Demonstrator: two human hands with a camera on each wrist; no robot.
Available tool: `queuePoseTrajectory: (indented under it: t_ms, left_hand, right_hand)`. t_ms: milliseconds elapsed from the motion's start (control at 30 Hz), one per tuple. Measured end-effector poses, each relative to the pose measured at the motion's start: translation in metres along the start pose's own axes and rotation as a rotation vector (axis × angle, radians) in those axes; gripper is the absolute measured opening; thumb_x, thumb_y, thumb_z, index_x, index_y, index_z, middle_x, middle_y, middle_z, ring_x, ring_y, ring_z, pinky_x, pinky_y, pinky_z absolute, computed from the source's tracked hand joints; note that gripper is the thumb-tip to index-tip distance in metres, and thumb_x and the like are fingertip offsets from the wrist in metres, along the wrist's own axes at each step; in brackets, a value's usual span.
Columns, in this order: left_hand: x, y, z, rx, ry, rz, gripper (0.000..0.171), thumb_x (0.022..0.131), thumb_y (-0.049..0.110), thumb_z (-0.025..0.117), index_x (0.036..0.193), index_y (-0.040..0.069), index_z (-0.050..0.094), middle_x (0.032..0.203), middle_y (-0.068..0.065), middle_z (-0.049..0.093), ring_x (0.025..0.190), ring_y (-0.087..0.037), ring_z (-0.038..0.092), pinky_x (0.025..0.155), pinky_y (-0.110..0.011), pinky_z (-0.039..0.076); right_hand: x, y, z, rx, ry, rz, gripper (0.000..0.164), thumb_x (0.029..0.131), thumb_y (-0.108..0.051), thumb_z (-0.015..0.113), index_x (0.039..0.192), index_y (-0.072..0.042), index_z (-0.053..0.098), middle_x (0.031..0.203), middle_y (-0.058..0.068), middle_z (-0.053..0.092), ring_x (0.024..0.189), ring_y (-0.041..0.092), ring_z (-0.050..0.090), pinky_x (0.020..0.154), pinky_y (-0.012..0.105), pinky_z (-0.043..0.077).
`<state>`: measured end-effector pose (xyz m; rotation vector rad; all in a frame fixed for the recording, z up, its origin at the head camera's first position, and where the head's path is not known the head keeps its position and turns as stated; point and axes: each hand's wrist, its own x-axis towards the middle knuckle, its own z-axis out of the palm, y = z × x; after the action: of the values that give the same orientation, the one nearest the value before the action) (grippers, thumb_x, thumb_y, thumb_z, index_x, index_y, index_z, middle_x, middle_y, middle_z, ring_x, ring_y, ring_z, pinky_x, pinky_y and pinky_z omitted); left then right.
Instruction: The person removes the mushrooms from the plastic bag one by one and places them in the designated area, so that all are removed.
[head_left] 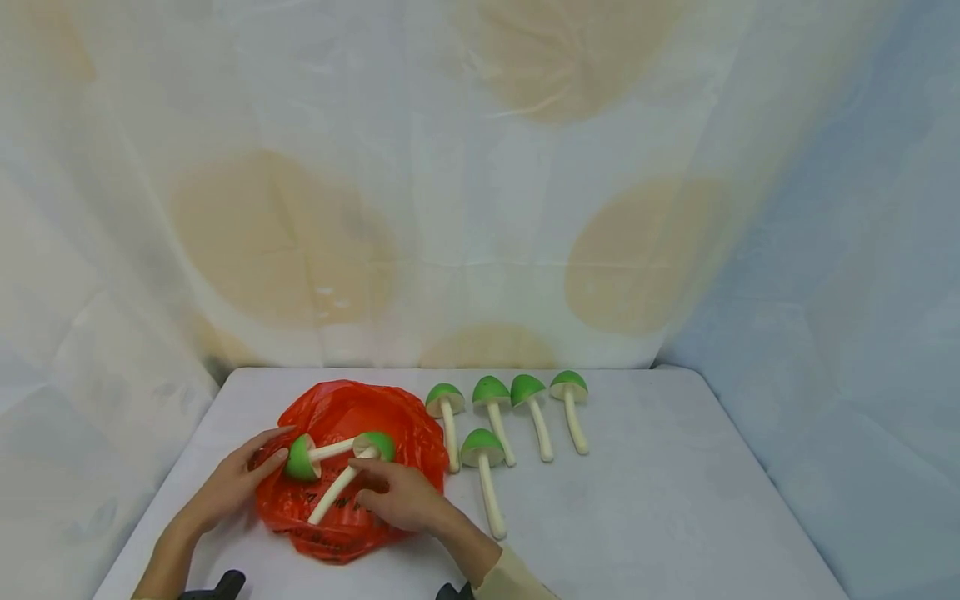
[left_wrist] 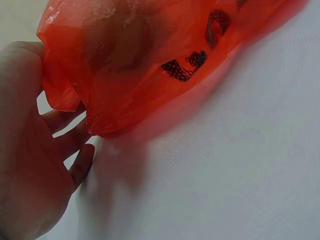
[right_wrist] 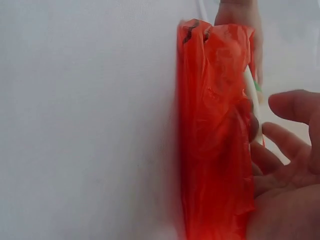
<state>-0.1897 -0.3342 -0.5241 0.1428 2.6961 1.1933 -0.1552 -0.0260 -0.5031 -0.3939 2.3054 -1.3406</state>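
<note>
A crumpled red plastic bag (head_left: 420, 425) lies mouth up at the table's left. Two toy mushrooms with green caps and white stems are in its mouth: the left mushroom (head_left: 302, 458) lies sideways, while the right mushroom (head_left: 333, 493) slants with its cap up. My left hand (head_left: 232, 482) holds the bag's left rim, thumb on the inner side; the bag hides some fingertips in the left wrist view. Over the bag's right side, my right hand (head_left: 401, 493) touches the right mushroom just below its cap. The right wrist view shows thumb and fingers (right_wrist: 285, 142) spread apart.
Right of the bag, several more green-capped mushrooms (head_left: 533, 417) lie on the white table (head_left: 637, 500), most in a row near the back edge. One mushroom (head_left: 489, 492) lies nearer the front. Patterned cloth sheets (head_left: 450, 208) hang behind and on both sides.
</note>
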Motion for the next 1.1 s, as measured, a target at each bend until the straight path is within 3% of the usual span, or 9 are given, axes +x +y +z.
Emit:
queuePoseTrajectory:
  t_ms: [100, 233, 333, 633, 800, 967, 1100]
  left_hand:
    - [0.001, -0.001, 0.0, -0.001, -0.006, -0.01, 0.067, 0.1, 0.057, 0.051, 0.153, 0.018, 0.041, 0.158, -0.027, 0.032, 0.144, -0.055, 0.023, 0.105, -0.077, 0.029]
    - [0.001, -0.001, 0.001, -0.006, -0.01, -0.01, 0.067, 0.1, 0.057, 0.051, 0.153, 0.018, 0.041, 0.158, -0.027, 0.032, 0.144, -0.055, 0.023, 0.105, -0.077, 0.03]
    - [0.0, -0.001, 0.001, -0.005, -0.011, -0.006, 0.066, 0.1, 0.057, 0.051, 0.153, 0.018, 0.041, 0.158, -0.027, 0.032, 0.144, -0.055, 0.023, 0.104, -0.077, 0.031]
    - [0.001, -0.002, 0.0, 0.008, -0.014, -0.007, 0.066, 0.1, 0.058, 0.05, 0.153, 0.019, 0.041, 0.157, -0.027, 0.033, 0.144, -0.055, 0.024, 0.104, -0.077, 0.031]
    - [0.001, -0.004, 0.0, 0.001, -0.014, -0.006, 0.066, 0.1, 0.058, 0.05, 0.153, 0.019, 0.041, 0.157, -0.027, 0.032, 0.144, -0.055, 0.024, 0.104, -0.076, 0.031]
    - [0.001, -0.004, 0.0, -0.004, -0.011, 0.005, 0.065, 0.101, 0.056, 0.05, 0.152, 0.019, 0.041, 0.157, -0.027, 0.033, 0.144, -0.055, 0.024, 0.104, -0.076, 0.032]
    - [0.001, -0.004, 0.0, -0.005, -0.012, 0.006, 0.065, 0.1, 0.057, 0.051, 0.152, 0.019, 0.041, 0.157, -0.027, 0.033, 0.144, -0.055, 0.025, 0.104, -0.076, 0.032]
  right_hand:
    - [0.001, 0.001, 0.0, 0.007, 0.051, 0.005, 0.046, 0.092, -0.035, 0.071, 0.135, -0.046, 0.06, 0.113, -0.016, 0.065, 0.087, 0.01, 0.057, 0.071, 0.028, 0.05]
    - [0.004, 0.004, -0.001, -0.004, 0.101, -0.046, 0.05, 0.09, -0.039, 0.073, 0.138, -0.041, 0.059, 0.131, -0.018, 0.06, 0.113, 0.007, 0.055, 0.097, 0.04, 0.051]
    - [0.005, 0.006, -0.002, 0.019, 0.131, -0.078, 0.051, 0.088, -0.038, 0.076, 0.137, -0.037, 0.061, 0.137, -0.018, 0.056, 0.125, 0.008, 0.051, 0.107, 0.047, 0.046]
    - [0.004, 0.008, -0.007, 0.113, 0.144, -0.085, 0.049, 0.083, -0.024, 0.082, 0.128, -0.035, 0.066, 0.128, -0.018, 0.057, 0.109, 0.011, 0.052, 0.085, 0.028, 0.051]
    - [0.004, 0.008, -0.008, 0.137, 0.126, -0.082, 0.049, 0.084, -0.021, 0.081, 0.128, -0.037, 0.066, 0.123, -0.015, 0.057, 0.093, 0.012, 0.055, 0.07, 0.025, 0.051]
    - [0.003, 0.007, -0.011, 0.131, 0.108, -0.098, 0.05, 0.084, -0.021, 0.08, 0.129, -0.038, 0.064, 0.126, -0.012, 0.057, 0.089, 0.011, 0.056, 0.068, 0.023, 0.051]
    - [0.002, 0.006, -0.015, 0.178, 0.081, -0.099, 0.049, 0.085, -0.016, 0.078, 0.126, -0.04, 0.064, 0.114, 0.0, 0.063, 0.069, 0.011, 0.06, 0.059, 0.024, 0.053]
